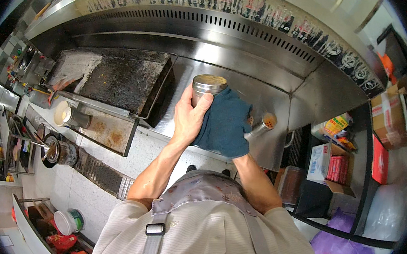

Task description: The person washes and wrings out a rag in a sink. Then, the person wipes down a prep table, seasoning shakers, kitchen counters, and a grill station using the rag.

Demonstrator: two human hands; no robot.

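A cylindrical metal shaker (209, 84) with a perforated lid is held upright by my left hand (191, 117), its fingers and thumb around the body. A dark blue cloth (225, 123) lies against the shaker's right side and covers nearly all of my right hand (239, 144); only the wrist shows below it, and the fingers are hidden. On the stainless steel counter (190, 75) to the right, another metal shaker (262, 125) with an orange-stained perforated top stands. Part of a further orange-dusted lid (250, 120) peeks out behind the cloth.
A blackened griddle (127, 80) lies left of the counter, with a stained metal tray (105, 129) and a metal container (77, 117) before it. A floor drain grate (99, 174) runs below. Shelves at right hold an open cardboard box (318, 162) of red packets.
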